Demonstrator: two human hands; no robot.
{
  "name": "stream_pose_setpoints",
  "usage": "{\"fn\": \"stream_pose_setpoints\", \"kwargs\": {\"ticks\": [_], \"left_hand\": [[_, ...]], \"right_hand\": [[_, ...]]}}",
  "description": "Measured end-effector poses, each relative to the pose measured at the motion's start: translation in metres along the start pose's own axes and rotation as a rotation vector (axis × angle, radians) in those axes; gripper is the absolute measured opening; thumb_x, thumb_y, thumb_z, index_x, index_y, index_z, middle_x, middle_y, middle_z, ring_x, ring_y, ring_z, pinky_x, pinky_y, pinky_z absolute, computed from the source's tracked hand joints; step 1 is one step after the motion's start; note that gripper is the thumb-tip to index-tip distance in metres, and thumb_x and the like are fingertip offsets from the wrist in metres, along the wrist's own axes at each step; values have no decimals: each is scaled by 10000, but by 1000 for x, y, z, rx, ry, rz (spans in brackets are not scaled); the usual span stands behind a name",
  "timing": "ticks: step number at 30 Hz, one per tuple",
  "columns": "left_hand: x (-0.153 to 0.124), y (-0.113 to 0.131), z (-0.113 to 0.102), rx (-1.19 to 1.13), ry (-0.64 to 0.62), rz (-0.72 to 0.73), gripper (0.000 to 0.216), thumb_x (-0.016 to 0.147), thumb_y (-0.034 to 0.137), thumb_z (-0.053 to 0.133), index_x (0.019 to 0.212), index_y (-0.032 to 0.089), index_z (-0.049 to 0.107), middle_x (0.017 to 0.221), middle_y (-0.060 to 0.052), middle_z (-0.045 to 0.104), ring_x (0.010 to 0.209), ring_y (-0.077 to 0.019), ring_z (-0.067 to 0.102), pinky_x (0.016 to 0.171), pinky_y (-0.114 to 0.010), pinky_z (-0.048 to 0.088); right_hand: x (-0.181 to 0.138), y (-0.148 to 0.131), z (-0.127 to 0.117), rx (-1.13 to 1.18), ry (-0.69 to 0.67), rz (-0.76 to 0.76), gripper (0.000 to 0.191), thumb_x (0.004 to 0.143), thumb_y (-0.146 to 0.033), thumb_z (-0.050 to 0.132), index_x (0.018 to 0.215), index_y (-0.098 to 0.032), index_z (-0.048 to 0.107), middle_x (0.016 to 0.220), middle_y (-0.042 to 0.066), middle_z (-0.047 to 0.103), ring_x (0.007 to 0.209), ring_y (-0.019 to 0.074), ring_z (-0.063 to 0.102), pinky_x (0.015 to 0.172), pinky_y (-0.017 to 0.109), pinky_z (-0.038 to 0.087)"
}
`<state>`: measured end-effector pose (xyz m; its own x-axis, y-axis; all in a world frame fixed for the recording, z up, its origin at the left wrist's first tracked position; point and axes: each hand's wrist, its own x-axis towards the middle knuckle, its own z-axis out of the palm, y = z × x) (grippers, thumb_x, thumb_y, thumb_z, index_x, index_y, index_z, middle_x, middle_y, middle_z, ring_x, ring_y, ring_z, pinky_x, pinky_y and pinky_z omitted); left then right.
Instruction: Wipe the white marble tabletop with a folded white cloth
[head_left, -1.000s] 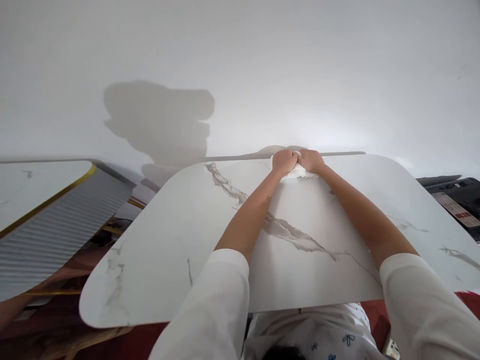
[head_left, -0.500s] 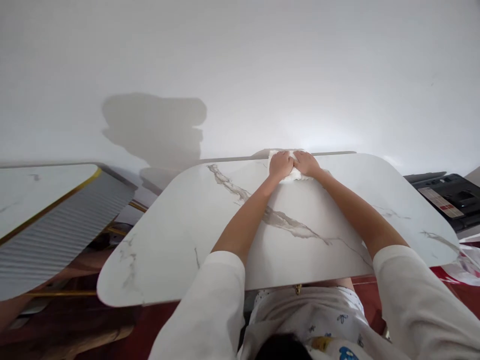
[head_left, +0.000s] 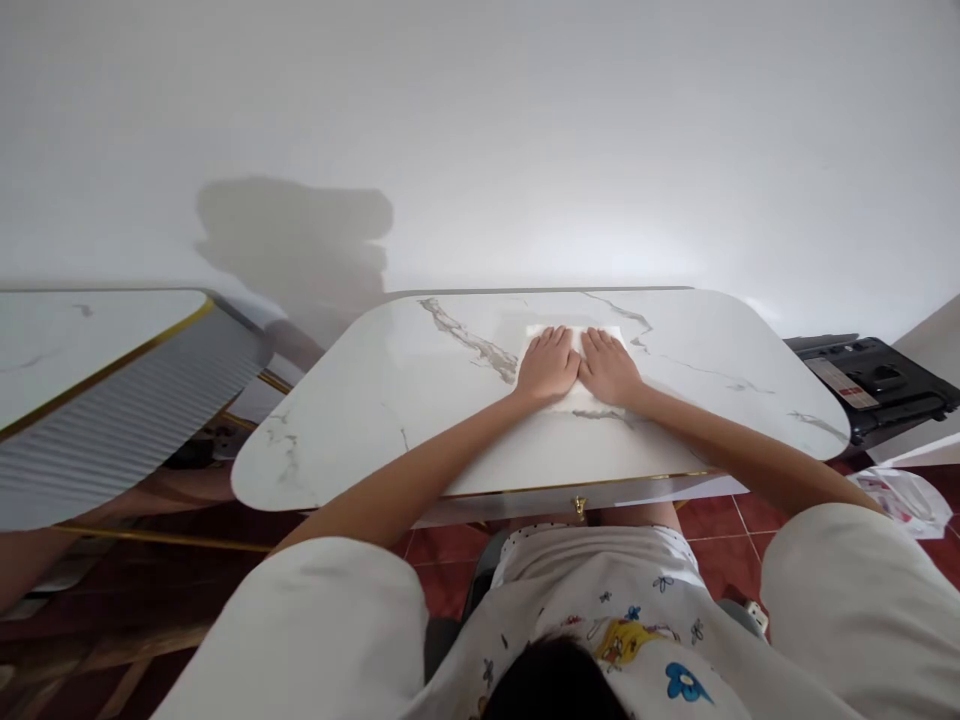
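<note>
A white cloth (head_left: pixel 566 402) lies flat on the white marble-patterned tabletop (head_left: pixel 360 400), close to its middle. My left hand (head_left: pixel 550 362) presses on the cloth's left part with the fingers stretched forward. On the right part rests my right hand (head_left: pixel 606 366), also flat, its fingers extended and slightly spread. The two thumbs meet between the hands. Whether the covering is cloth or thick tissue I cannot tell for certain.
A white wall (head_left: pixel 525 150) runs along the table's far edge. To the left stands another marble-topped cabinet (head_left: pixel 90 340) with gold trim and a ribbed grey side. A black case (head_left: pixel 877 385) is at the right. A gold knob (head_left: pixel 579 507) sits on the front below the tabletop.
Both hands have drawn the white cloth back from the far edge toward my body. The fingers, bunched on the cloth before, are now flatter, and the cloth is spread out more.
</note>
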<state>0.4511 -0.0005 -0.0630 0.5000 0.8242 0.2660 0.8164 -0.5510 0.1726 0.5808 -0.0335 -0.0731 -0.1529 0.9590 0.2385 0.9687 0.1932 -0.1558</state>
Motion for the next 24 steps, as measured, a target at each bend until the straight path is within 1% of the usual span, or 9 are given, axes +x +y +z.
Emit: {"fn": "stream_pose_setpoints", "kwargs": {"ticks": [2,5,7,10,14,17,20,24], "left_hand": [[-27,8,-6,-36,-29,-31,489,904,240,299,1353,108,442,1457,-138,429,1374,-283,338,1125,-445,264],[-62,17,-12,-116,-51,-78,514,894,261,297,1385,175,425,1488,-80,398,1399,-250,309,1144,-438,256],[-76,25,-13,-157,-55,-103,522,885,260,306,1392,211,420,1495,-62,387,1403,-243,304,1147,-455,261],[-84,41,-15,-187,-96,-134,543,872,257,327,1407,202,402,1510,-69,356,1416,-251,276,1156,-465,250],[-78,68,-17,-208,-177,-139,568,888,258,300,1443,145,336,1541,-77,293,1441,-250,201,1175,-451,197],[-64,80,-15,-219,-216,-149,564,903,249,279,1448,110,317,1550,-86,270,1447,-246,174,1182,-428,166],[-40,79,-7,-206,-190,-153,538,905,230,283,1427,117,349,1539,-86,299,1436,-243,208,1178,-413,170],[2,65,9,-166,-84,-112,477,902,192,282,1350,127,434,1479,-99,401,1390,-245,300,1152,-400,225]], "right_hand": [[-28,-14,-6,7,4,3,577,931,-287,284,1417,12,370,1483,203,365,1383,300,319,1132,419,242],[-63,-30,-13,39,2,10,591,926,-304,286,1424,3,368,1491,186,359,1394,282,305,1148,401,236],[-80,-33,-19,62,-6,7,589,928,-310,286,1431,-13,365,1497,164,356,1401,265,294,1153,396,239],[-95,-23,-26,89,-32,0,578,934,-321,292,1438,-46,364,1506,135,350,1406,248,286,1153,396,249],[-104,1,-33,98,-51,-22,577,933,-333,322,1435,-51,369,1506,140,347,1404,254,290,1147,408,254],[-98,15,-33,104,-46,-3,575,935,-330,321,1428,-38,375,1498,158,358,1401,264,296,1142,419,256],[-78,29,-28,85,-44,3,571,929,-310,325,1425,-32,376,1492,163,368,1397,271,303,1141,418,250],[-35,51,-16,65,-31,-5,563,930,-302,310,1423,-39,379,1490,161,373,1392,281,311,1137,427,252]]}}
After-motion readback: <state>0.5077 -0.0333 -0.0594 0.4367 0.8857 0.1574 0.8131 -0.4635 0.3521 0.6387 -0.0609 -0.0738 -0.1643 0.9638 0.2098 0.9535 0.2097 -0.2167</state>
